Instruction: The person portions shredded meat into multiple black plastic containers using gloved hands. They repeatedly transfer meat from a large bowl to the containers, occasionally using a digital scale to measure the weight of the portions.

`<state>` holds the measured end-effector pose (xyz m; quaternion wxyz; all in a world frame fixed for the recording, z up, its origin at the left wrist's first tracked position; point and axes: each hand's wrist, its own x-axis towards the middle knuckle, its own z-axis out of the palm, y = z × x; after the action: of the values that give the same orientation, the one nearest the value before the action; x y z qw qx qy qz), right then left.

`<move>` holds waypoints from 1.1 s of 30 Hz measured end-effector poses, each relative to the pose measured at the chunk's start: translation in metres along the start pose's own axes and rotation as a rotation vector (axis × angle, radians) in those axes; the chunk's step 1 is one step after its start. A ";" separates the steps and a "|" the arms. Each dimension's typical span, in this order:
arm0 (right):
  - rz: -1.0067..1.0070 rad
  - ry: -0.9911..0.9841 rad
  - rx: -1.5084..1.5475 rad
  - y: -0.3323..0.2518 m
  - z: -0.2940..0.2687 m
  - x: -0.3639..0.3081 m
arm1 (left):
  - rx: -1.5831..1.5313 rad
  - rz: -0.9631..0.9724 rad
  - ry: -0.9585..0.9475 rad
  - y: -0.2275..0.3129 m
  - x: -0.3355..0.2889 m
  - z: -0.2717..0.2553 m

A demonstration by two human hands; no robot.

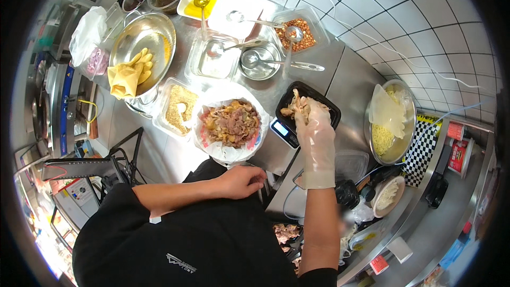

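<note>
My right hand (312, 114), in a clear plastic glove, is closed on pieces of cooked meat (298, 101) that look like chicken. It hangs low over a black plastic tray (332, 107). That tray rests on a kitchen scale with a lit display (285, 132). My left hand (247, 180) is bare and loosely curled in front of my body, with nothing visible in it. Just beyond it stands a bowl lined with white plastic (258, 149), heaped with chopped meat (231, 123). The glove hides part of the tray's inside.
To the left are a tub of crumbs (177, 109) and a steel basin (139, 26) with a yellow glove (127, 77) in it. Along the back stand containers with ladles and a tub of peanuts (305, 32). A bowl of noodles (392, 122) is at the right, by the tiled wall (404, 21).
</note>
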<state>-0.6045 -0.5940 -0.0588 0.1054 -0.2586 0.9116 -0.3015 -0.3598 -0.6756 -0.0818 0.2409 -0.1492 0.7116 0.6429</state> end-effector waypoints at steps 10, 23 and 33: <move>-0.310 -0.031 0.066 0.063 0.048 0.020 | -0.035 0.018 0.064 -0.008 -0.001 -0.001; -0.446 -0.298 -0.675 0.034 0.046 0.027 | 0.018 0.028 0.011 0.004 0.002 -0.002; -0.188 -0.111 -0.602 0.032 0.052 0.026 | 0.042 0.023 0.010 0.006 0.000 -0.007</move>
<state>-0.6213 -0.6121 -0.1205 0.0455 -0.3773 0.9249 -0.0119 -0.3639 -0.6817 -0.0759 0.2332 -0.1391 0.7277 0.6298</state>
